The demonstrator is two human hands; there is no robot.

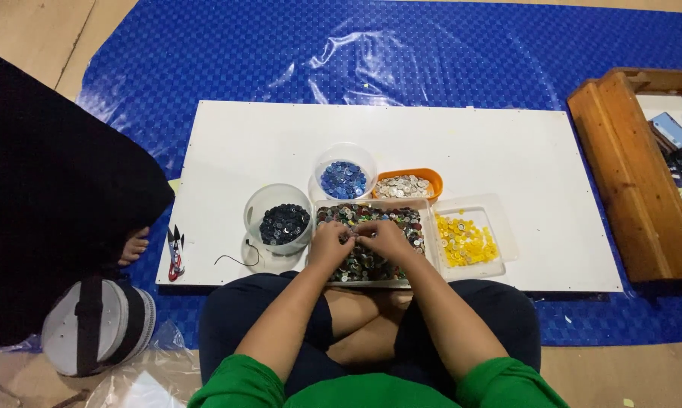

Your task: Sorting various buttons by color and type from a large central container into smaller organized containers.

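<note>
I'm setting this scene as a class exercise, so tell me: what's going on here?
A person sits cross-legged at a white board on a blue mat. Both hands, left hand and right hand, rest together in a tray of mixed buttons. Around it stand a tub of dark buttons, a tub of blue ones, an orange dish of pale ones and a tray of yellow ones.

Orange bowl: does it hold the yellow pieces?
No. The orange bowl holds silvery-white pieces, while the yellow pieces lie in the clear tray on the right.

A white board (507,143) on blue matting (431,53) carries five button containers.
</note>
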